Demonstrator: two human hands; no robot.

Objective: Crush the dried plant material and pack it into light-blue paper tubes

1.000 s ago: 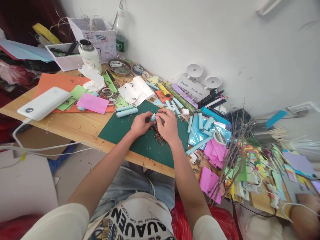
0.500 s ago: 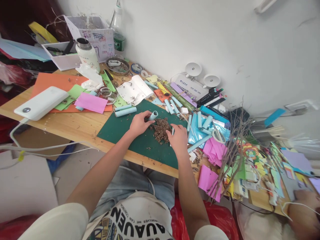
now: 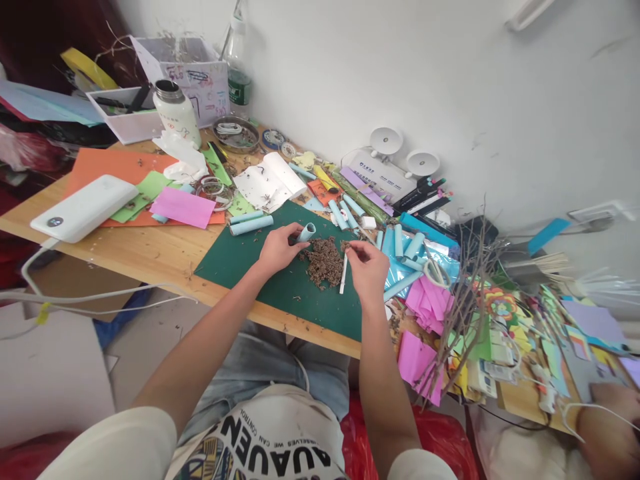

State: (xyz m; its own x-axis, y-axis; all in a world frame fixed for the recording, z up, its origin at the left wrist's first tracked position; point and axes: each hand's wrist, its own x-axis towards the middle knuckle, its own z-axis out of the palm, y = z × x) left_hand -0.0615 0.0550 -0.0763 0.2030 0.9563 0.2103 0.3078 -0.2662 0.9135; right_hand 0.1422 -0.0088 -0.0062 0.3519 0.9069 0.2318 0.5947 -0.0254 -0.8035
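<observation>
My left hand (image 3: 281, 248) is closed around a short light-blue paper tube (image 3: 307, 232), its open end tilted up. Beside it, a heap of brown dry plant crumbs (image 3: 324, 263) lies on the dark green mat (image 3: 270, 267). My right hand (image 3: 369, 268), at the right of the heap, pinches a small clump of the brown crumbs (image 3: 345, 246) between thumb and fingers. A thin white stick (image 3: 343, 275) lies under that hand on the mat. Two more light-blue tubes (image 3: 251, 225) rest at the mat's upper left edge.
More blue tubes on a shiny blue sheet (image 3: 395, 267), pink paper (image 3: 429, 301) and dry twigs (image 3: 470, 300) crowd the right. A power bank (image 3: 85, 208), a white bottle (image 3: 176, 113) and coloured paper stand left. Another person's arm (image 3: 610, 427) shows at far right.
My right hand has lifted slightly and moved right from the heap, its fingers now pinched on brown crumbs. The white stick shows more fully. My left hand and tube stay put.
</observation>
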